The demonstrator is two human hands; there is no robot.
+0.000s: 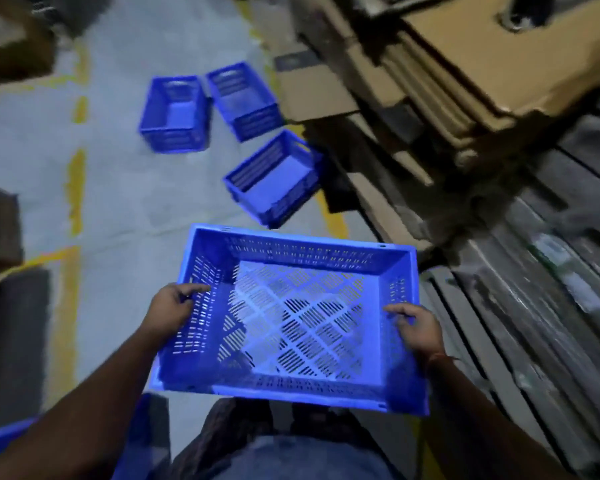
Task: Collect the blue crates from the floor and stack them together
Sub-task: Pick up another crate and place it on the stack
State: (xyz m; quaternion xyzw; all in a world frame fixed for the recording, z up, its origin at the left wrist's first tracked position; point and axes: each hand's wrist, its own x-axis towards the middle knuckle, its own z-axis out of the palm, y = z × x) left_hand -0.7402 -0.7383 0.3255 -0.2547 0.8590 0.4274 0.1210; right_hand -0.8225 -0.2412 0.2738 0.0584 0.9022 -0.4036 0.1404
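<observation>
Crate-carrying is the step in hand: a large blue crate is held off the floor at about waist height, its long sides running across the view. The left hand grips its left wall with fingers curled over the rim; the right hand grips the right wall the same way.

Beyond the held crate, three smaller blue crates sit on the floor: a near one just ahead of its far rim and close to the cardboard stack, and two side by side farther off, the left far crate and the right far crate.

All four crates appear empty; the held one shows only its slotted base. A blue edge below the held crate's left corner may be another crate, though too little shows to say.

Judging from this, the next move calls for setting the held crate down squarely as a base, or onto a matching one, then fetching the three on the floor.
</observation>
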